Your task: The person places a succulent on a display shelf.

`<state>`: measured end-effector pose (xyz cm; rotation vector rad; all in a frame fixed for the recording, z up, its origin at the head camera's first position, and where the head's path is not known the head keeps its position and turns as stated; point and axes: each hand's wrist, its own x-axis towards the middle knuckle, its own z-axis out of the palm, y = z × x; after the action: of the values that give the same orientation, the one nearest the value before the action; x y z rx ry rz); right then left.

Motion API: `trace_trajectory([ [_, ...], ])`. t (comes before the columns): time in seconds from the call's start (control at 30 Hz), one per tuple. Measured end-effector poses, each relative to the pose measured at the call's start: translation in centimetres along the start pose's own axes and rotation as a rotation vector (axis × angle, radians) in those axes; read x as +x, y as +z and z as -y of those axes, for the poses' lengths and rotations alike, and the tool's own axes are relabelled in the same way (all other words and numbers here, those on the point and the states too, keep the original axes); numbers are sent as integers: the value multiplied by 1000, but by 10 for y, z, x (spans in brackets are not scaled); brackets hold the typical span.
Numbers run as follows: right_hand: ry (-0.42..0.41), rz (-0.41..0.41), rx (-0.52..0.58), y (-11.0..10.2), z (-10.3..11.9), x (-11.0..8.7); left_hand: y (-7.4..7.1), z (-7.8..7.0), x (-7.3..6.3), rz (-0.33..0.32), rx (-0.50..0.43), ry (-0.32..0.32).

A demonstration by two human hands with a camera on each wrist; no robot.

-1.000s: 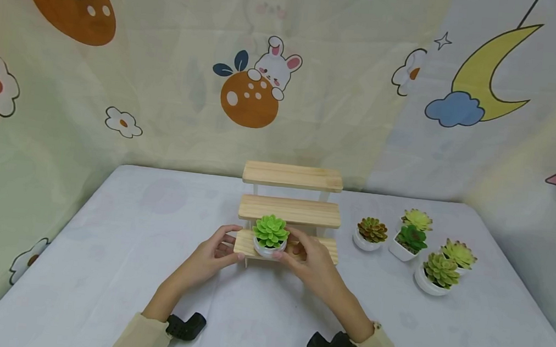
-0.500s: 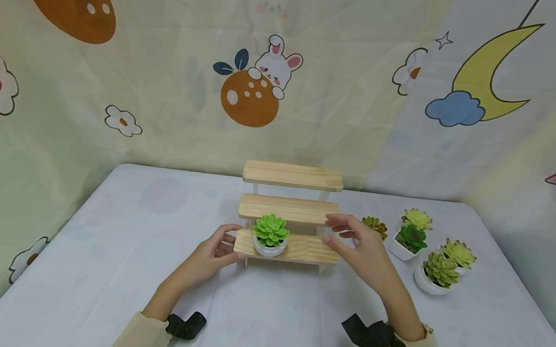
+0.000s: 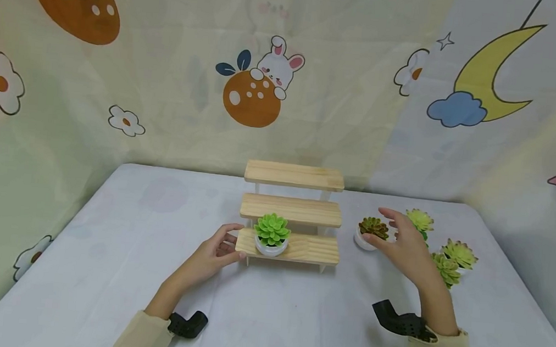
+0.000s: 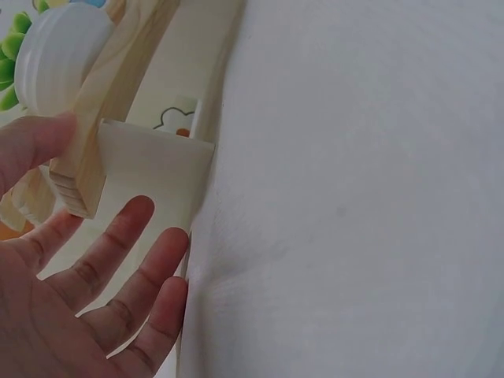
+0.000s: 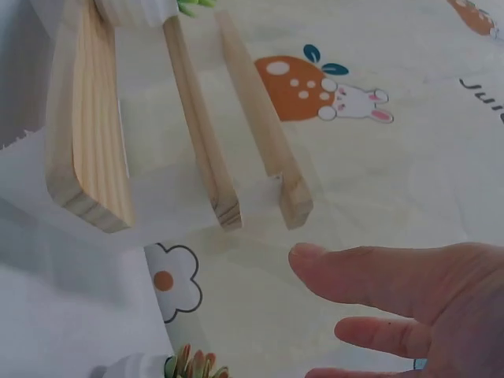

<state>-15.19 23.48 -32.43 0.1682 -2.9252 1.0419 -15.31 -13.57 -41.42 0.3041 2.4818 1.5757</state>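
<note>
A three-tier wooden plant stand [image 3: 291, 210] stands at the back middle in the head view. On the left half of its lowest shelf sits a bright green potted succulent [image 3: 272, 230]. My left hand [image 3: 214, 251] holds the left end of that shelf, thumb and forefinger on either side of the board, other fingers spread in the left wrist view. My right hand [image 3: 409, 252], thumb and fingers apart, hovers at a brownish-red succulent [image 3: 372, 227] in a round white pot, right of the stand. Whether the thumb touches this pot I cannot tell.
Several more succulents stand at the right: a pale green one [image 3: 420, 219] behind my right hand, another [image 3: 459, 253] farther right, and a green one [image 3: 445, 270] partly covered by the wrist. A printed cloth [image 3: 182, 77] hangs behind the white-covered table [image 3: 265, 316].
My right hand has left the bright green succulent's pot and moved right, past the stand's end, to the brownish-red succulent. The left hand has stayed at the shelf's left end.
</note>
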Motion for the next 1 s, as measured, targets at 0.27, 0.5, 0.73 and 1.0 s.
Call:
trace_trajectory([
  [0.27, 142, 77, -21, -3, -17, 5, 3, 0, 3, 16, 4, 8],
  [0.5, 183, 114, 48, 3, -23, 8, 1, 0, 0, 14, -3, 15],
  [0.73, 167, 121, 106, 13, -34, 15, 0, 2, 0, 1, 8, 5],
  [1.0, 160, 120, 119, 25, -42, 21, 0, 0, -1, 3, 1, -6],
])
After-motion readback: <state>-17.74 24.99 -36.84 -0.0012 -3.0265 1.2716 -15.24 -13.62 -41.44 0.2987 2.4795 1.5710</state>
